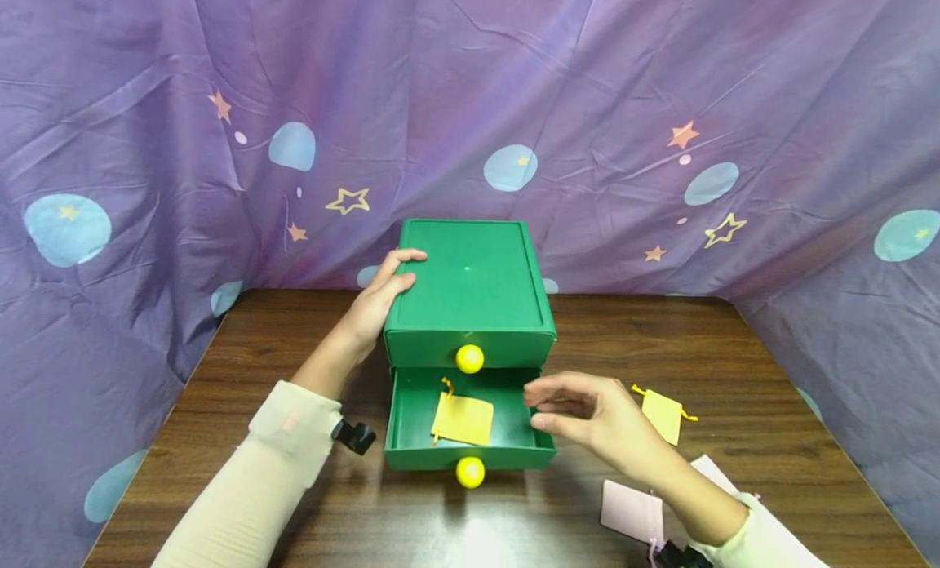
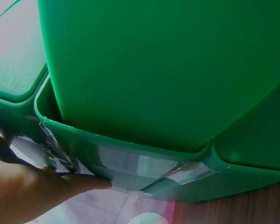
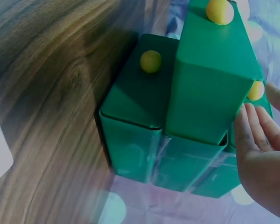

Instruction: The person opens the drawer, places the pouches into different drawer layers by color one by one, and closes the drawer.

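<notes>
The right hand has its fingers loosely bent with a gap to the thumb, holding nothing, just over the right wall of the pulled-out drawer of the green cabinet. The left hand holds nothing either: its fingers lie spread against the cabinet's left side, fingertips on the edge of its top. Inside that drawer, the middle of the cabinet's three, a yellow pouch with a drawstring lies flat, left of centre. Yellow ball knobs mark the cabinet's drawer fronts. To the right of the cabinet, beyond the right hand, lies a second yellow pouch; in front of the cabinet and to its right is a pale pink pouch, near the right forearm. The cabinet stands on a brown wooden table, with a purple star-patterned cloth behind it.
</notes>
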Available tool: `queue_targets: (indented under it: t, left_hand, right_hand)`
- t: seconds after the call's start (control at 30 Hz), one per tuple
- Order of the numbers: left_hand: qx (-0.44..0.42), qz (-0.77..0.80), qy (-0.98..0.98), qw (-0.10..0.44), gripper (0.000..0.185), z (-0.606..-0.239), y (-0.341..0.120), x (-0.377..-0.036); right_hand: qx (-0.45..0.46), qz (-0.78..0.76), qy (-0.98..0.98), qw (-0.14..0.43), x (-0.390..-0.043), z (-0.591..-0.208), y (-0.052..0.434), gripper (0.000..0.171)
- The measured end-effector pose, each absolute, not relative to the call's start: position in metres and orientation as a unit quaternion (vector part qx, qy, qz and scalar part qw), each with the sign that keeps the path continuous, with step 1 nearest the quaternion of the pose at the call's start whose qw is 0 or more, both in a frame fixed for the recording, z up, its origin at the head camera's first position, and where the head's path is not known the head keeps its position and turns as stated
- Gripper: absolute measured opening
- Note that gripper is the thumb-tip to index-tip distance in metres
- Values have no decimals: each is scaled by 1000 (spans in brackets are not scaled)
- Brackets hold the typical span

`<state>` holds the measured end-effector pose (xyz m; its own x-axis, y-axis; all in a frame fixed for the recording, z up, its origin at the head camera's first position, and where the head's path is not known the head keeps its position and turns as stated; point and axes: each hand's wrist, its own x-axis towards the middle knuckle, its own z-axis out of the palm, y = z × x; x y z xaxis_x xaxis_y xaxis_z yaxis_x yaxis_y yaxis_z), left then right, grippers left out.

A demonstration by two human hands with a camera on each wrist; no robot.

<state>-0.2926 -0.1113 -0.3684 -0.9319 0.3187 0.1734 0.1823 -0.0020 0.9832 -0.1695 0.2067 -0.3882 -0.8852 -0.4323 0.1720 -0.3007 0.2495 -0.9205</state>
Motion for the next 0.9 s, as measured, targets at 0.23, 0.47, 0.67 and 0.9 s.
queue_targets:
  t: [0.23,0.47,0.67,0.9]
  left_hand:
    - [181,684,704,52,42,-369,-111,-293]
    - [177,683,707,54,42,-369,-111,-292]
    - [173,683,707,56,42,-368,-111,-292]
    - [173,682,708,57,42,-366,-111,-291]
  right_hand:
    - [-220,-558,799,54,-168,-389,216,37]
    - [-220,-554,802,40,-168,-393,222,32]
    - [-217,-560,799,34,-167,-393,226,32]
    - [-206,-552,808,27,-167,-393,233,33]
